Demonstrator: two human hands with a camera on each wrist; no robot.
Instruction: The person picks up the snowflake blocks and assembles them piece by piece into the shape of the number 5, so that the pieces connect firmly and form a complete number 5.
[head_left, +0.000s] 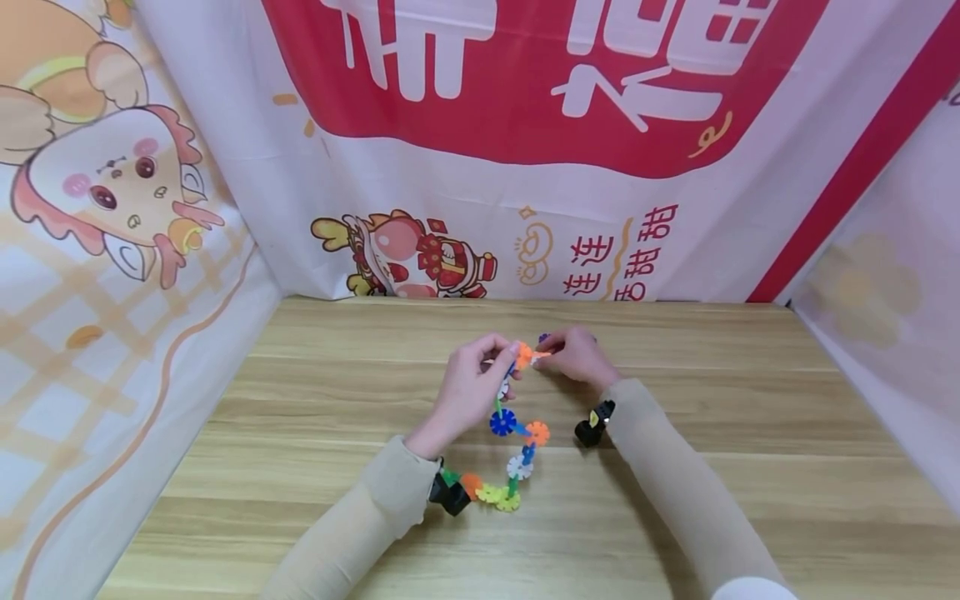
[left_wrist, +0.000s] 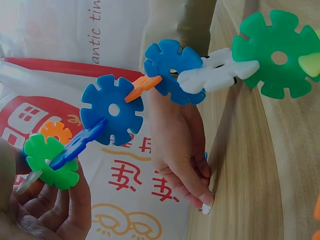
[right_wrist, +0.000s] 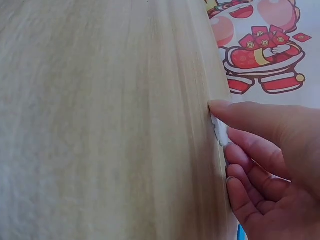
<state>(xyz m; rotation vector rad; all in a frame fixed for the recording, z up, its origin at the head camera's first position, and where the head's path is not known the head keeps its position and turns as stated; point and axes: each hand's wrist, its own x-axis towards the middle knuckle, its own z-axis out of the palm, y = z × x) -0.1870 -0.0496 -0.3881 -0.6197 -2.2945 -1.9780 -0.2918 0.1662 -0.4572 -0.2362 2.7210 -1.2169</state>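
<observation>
My left hand (head_left: 467,390) grips the upper end of a chain of slotted plastic snowflake discs, near an orange disc (head_left: 523,355). The chain hangs down past a dark blue disc (head_left: 503,422) and curves round to yellow discs (head_left: 495,496) by the left wrist. In the left wrist view, a light green disc (left_wrist: 52,161) sits against the left fingers, with blue, orange, white and green discs linked beyond it. Close to the orange disc, my right hand (head_left: 576,357) pinches a white snowflake disc (right_wrist: 220,131) edge-on between thumb and index finger; its other fingers are curled.
The wooden table (head_left: 750,467) extends under both arms. A printed cloth (head_left: 420,167) hangs at its back edge, with more cloth at both sides. Black wrist cameras (head_left: 592,429) are strapped at the cuffs. A purple disc (head_left: 543,338) shows just behind the right hand.
</observation>
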